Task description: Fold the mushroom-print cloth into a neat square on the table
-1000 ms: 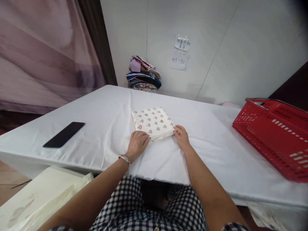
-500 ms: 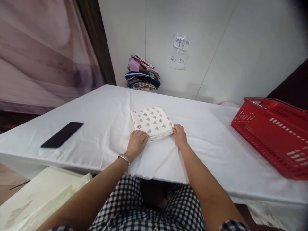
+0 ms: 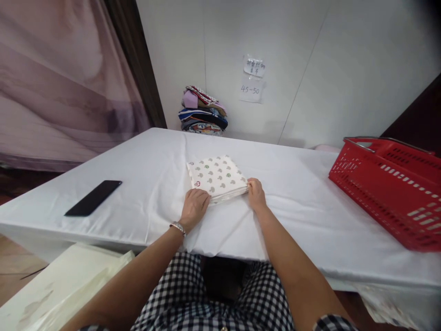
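Observation:
A folded white cloth [image 3: 217,177] printed with small grey, green and red mushrooms lies flat on the white-covered table [image 3: 296,193], its layered edge facing me. My left hand [image 3: 195,204] is closed at the cloth's near left corner, fingers curled over the edge. At the near right corner, my right hand [image 3: 256,192] pinches the layers between thumb and fingers. A bracelet circles my left wrist.
A black flat slab, perhaps a phone [image 3: 93,197], lies on the left of the table. On the right stands a red plastic basket [image 3: 389,193] with a metal handle. Folded fabrics [image 3: 203,112] are piled beyond the far edge, by a wall with paper signs [image 3: 252,78].
The view has shifted slightly. Both hands stay at the same corners of the cloth, and its near layered edge looks a little more raised or spread.

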`<state>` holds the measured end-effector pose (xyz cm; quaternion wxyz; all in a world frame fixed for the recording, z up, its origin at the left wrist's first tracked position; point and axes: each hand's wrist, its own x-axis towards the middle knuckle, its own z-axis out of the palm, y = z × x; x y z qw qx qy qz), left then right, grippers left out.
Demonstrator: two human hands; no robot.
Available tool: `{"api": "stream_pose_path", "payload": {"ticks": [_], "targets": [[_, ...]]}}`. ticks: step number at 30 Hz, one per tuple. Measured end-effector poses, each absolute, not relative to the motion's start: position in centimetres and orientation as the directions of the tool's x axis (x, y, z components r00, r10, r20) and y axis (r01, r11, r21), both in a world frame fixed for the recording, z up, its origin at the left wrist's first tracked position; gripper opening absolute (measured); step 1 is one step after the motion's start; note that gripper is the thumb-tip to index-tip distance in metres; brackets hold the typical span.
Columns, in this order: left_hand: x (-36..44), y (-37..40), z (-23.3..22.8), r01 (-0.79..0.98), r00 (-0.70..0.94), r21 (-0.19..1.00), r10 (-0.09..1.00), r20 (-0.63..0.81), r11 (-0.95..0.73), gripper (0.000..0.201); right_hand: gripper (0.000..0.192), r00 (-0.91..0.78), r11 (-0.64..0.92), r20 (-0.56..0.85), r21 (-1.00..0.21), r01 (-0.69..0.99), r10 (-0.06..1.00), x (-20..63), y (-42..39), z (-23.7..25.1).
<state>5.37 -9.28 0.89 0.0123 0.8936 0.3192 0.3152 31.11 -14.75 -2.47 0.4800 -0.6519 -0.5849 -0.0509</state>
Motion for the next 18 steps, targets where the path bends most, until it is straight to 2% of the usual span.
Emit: {"api": "stream_pose_path", "payload": {"ticks": [11,15,18], "targets": [[5.23,-9.28,0.5,0.526,0.619,0.253,0.57,0.541,-0.812,0.02,0.012,0.294,0.152,0.559,-0.617,0.772,0.775,31.57,-15.3,-2.76],[5.2,-9.24,0.52,0.56,0.613,0.224,0.581,0.536,-0.797,0.016,0.026,0.282,0.142,0.519,-0.634,0.76,0.807,31.57,-15.42,-2.9],[5.15,-9.27,0.68,0.592,0.585,0.222,0.603,0.543,-0.775,0.016,0.028,0.267,0.138,0.479,-0.654,0.744,0.836,31.7,-15.36,-3.1]]}}
